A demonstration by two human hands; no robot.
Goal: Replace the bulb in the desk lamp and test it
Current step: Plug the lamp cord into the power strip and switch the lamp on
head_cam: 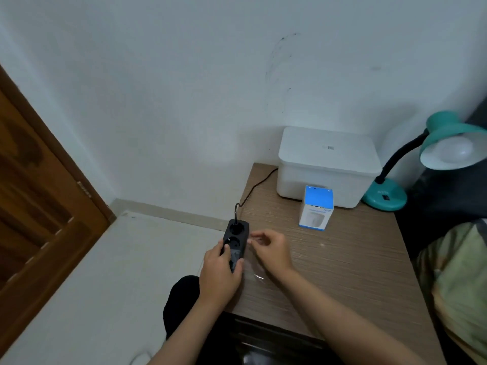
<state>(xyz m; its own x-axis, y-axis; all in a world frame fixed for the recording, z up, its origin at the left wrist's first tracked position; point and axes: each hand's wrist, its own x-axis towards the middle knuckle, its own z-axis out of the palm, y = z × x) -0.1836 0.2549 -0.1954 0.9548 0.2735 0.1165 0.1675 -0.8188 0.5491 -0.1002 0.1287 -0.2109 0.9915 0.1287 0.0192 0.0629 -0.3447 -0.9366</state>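
A teal desk lamp (385, 198) stands at the table's back right, its gooseneck bent so the shade faces me with a white bulb (453, 152) in it, unlit. A blue and white bulb box (316, 209) stands upright in front of a white lidded container. A black power strip (236, 233) lies at the table's left edge; a black plug sits in its far socket. My left hand (220, 273) grips the strip's near end, thumb on top. My right hand (272, 251) hovers beside the strip's right edge, thumb and forefinger close together; whether they pinch something is unclear.
The white lidded container (329, 164) sits against the wall on the brown wood-grain table (347, 264). A black cord (253, 190) runs from the strip toward it. A faint clear plastic piece (257, 275) lies under my right wrist. A wooden door (39, 206) stands left; bedding (453, 285) lies right.
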